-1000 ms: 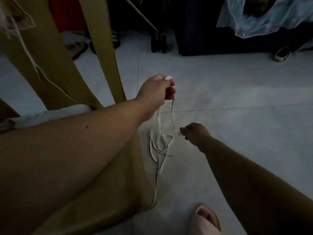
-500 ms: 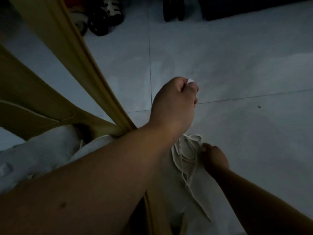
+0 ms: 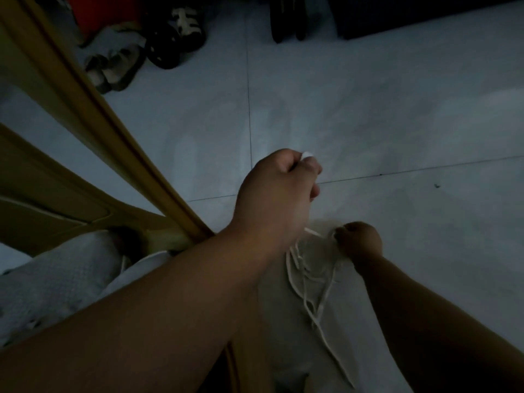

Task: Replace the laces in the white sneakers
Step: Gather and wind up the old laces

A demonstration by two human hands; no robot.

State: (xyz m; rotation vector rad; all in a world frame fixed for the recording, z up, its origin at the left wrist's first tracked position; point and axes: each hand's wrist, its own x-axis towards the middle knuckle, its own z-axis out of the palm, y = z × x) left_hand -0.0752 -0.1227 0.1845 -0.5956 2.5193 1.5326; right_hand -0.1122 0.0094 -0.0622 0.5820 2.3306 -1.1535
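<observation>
Currently sorting out the white shoelace (image 3: 326, 290), probably. Left hand (image 3: 279, 188) fisted on its end, raised; right hand (image 3: 358, 241) pinching a strand lower down, loops trailing below both. Next: pull straight, free a tip for threading.

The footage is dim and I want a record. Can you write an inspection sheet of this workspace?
Surface: tiled floor, dimly lit.
Job's things: white lace in a loose heap below the hands; pale shape at left, perhaps a sneaker, cannot tell.
Clutter: sandals and dark shoes beyond the chair.
Grippers: left hand grips a lace end; right hand pinches the lace.
Cables: nothing seen.
Surroundings: yellow chair legs; dark furniture at the top.
</observation>
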